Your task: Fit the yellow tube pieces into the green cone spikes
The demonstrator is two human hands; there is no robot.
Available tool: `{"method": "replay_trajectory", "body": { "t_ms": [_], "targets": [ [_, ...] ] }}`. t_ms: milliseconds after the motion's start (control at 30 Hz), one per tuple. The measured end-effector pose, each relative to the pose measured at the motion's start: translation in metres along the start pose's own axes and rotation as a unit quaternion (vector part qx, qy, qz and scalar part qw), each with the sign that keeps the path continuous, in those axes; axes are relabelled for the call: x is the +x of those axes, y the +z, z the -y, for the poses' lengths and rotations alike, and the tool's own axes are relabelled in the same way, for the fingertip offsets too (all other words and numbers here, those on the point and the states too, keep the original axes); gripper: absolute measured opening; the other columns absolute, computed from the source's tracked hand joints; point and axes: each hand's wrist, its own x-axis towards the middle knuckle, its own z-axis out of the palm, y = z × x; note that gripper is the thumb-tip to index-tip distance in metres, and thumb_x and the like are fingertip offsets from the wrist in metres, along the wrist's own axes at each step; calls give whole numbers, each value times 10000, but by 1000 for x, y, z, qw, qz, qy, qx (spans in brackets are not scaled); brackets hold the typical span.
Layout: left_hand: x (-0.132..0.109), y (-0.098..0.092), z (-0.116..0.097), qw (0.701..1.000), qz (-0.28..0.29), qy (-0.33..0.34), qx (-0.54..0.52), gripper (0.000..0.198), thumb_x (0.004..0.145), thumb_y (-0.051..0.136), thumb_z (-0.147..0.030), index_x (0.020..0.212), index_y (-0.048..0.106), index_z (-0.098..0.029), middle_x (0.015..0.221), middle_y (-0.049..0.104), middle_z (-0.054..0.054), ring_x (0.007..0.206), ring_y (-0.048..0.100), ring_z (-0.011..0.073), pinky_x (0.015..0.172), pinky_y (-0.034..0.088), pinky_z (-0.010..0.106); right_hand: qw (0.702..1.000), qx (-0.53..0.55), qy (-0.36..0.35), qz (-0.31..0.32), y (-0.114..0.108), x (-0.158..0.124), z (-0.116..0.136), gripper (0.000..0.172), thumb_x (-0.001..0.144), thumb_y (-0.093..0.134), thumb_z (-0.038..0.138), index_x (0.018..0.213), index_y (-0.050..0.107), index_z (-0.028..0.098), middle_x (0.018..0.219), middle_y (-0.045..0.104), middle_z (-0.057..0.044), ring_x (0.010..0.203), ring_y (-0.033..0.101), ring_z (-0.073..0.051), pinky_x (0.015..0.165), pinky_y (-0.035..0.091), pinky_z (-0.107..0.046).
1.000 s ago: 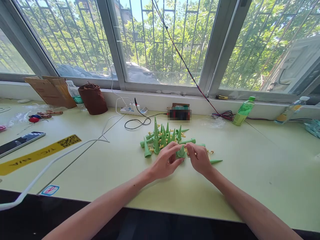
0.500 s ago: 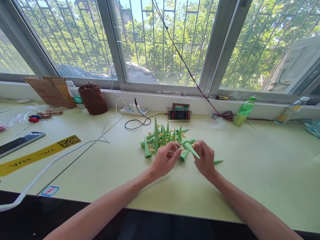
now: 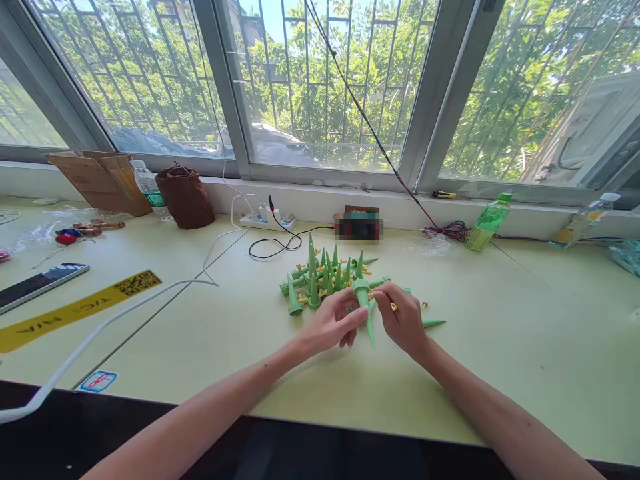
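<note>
A green plastic plant-watering spike (image 3: 367, 310) is gripped by my left hand (image 3: 336, 319), thumb across its body. Its collar is up and its thin tip points down toward me. My right hand (image 3: 401, 315) is closed at the collar's right side, pinching a small yellow valve there. Another bit of yellow (image 3: 395, 307) shows beneath its fingers. Just beyond both hands is a cluster of similar green spikes (image 3: 327, 273), some standing on their wide ends, others lying down with yellow valves on them.
A single green spike (image 3: 434, 323) and a small yellow piece (image 3: 425, 305) lie right of my right hand. Behind the cluster are a device with a blurred front (image 3: 359, 227) and a power strip (image 3: 267, 219). A green bottle (image 3: 489, 222) stands at right, a phone (image 3: 43, 285) at left.
The spike has swung from pointing right to pointing down toward me, and my left hand has closed around it. My right hand has shifted slightly left, its fingers now at the collar.
</note>
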Motion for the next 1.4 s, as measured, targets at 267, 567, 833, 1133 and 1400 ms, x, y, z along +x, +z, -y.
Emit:
{"method": "replay_trajectory", "body": {
  "t_ms": [267,567,833,1133,1400],
  "targets": [
    [-1,-2,7,993,-25,46,107,373,850,651,-370,1113,469,-177,805,559,-14,482,501,44,412,375,152,1000,-16,24,13,0,-1,1,369,991,409,233,627,348,209,520,364,60,460,300,-83,466,272,-217],
    [2,-1,11,965,-73,129,217,341,882,601,-254,1207,544,-167,603,421,-74,451,306,27,422,276,138,998,6,46,31,3,-2,2,384,1002,380,241,620,375,201,522,413,51,456,365,-74,482,300,-207],
    [2,0,9,983,-97,62,145,350,888,601,-391,1150,480,-193,777,553,-33,425,428,20,409,331,141,996,14,45,-78,4,-9,-4,333,982,427,223,650,432,197,536,392,56,469,331,-79,488,293,-219],
    [4,-2,-2,999,29,-17,-40,578,901,391,-669,795,539,-121,620,552,17,410,518,86,380,377,193,996,2,-28,-79,1,-5,-1,212,937,488,130,755,576,191,626,546,17,532,459,-95,526,373,-216],
    [3,-3,-3,996,45,-25,-75,507,909,433,-626,902,521,-127,868,632,88,452,543,71,389,400,187,998,1,-51,-45,-1,-4,2,211,938,488,134,760,586,193,639,604,0,549,532,-109,546,409,-216]
  ]
}}
